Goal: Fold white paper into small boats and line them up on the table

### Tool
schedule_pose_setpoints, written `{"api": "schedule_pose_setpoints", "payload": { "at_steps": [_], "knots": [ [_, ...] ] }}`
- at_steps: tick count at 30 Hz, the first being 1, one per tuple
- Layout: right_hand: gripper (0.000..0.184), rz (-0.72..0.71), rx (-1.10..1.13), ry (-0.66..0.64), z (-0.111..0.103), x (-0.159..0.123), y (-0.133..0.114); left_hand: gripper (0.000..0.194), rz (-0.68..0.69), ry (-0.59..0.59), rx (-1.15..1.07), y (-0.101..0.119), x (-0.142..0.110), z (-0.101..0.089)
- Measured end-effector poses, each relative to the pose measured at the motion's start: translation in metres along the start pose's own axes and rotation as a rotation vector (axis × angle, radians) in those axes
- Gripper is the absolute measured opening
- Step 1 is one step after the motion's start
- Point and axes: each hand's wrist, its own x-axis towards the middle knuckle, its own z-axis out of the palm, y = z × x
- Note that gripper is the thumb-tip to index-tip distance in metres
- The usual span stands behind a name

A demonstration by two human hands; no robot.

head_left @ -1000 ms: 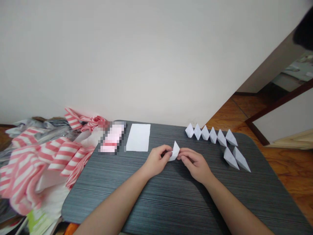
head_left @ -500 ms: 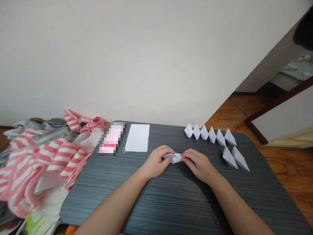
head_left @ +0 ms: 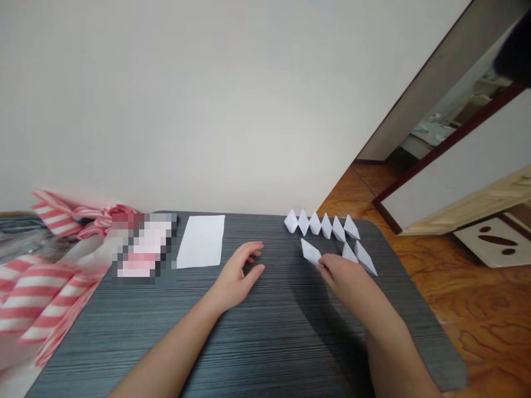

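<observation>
My right hand [head_left: 338,272] pinches one end of a white folded paper boat [head_left: 311,252] and holds it over the dark table [head_left: 257,331]. Behind it, several more folded paper boats [head_left: 315,224] stand in a slanting row near the back edge. Two others [head_left: 365,258] sit in front of that row at the right; my right hand partly hides the nearer one. My left hand [head_left: 238,276] is at the middle of the table, fingers curved and apart, with nothing in it. A stack or sheet of white paper [head_left: 201,241] lies to its left.
A blurred-out pinkish rectangular item [head_left: 145,246] lies at the table's left end. Red-and-white striped cloth [head_left: 33,293] is heaped beside the table on the left. A pale wall [head_left: 186,110] rises behind, and wooden floor [head_left: 468,287] shows at the right.
My left hand has let go of the paper boat. My right hand has carried it right, towards the other boats. The view has turned to the right.
</observation>
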Motion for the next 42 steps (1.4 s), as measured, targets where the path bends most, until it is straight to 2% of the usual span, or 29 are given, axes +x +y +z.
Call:
{"api": "schedule_pose_setpoints", "payload": {
  "at_steps": [5,10,18,30,37,42],
  "knots": [
    [0.024,0.152,-0.062,-0.102,-0.004,-0.009,0.019,0.031,0.01,-0.014,0.04,0.0,0.001,0.001],
    [0.029,0.222,-0.09,-0.147,-0.003,-0.009,0.028,0.029,0.021,-0.021,0.055,0.001,0.001,0.001],
    [0.029,0.249,-0.042,-0.18,-0.002,-0.011,0.035,0.028,0.019,-0.018,0.072,0.001,0.001,0.001],
    [0.011,0.246,0.051,-0.158,-0.005,-0.01,0.038,0.027,0.024,-0.015,0.065,0.001,0.001,0.002],
    [0.016,0.314,0.026,-0.122,-0.009,-0.016,0.036,0.026,0.039,-0.021,0.071,0.002,-0.001,0.0],
    [0.021,0.312,-0.063,-0.139,0.004,-0.024,0.024,0.026,0.066,-0.01,0.064,0.0,-0.004,-0.002]
  ]
}}
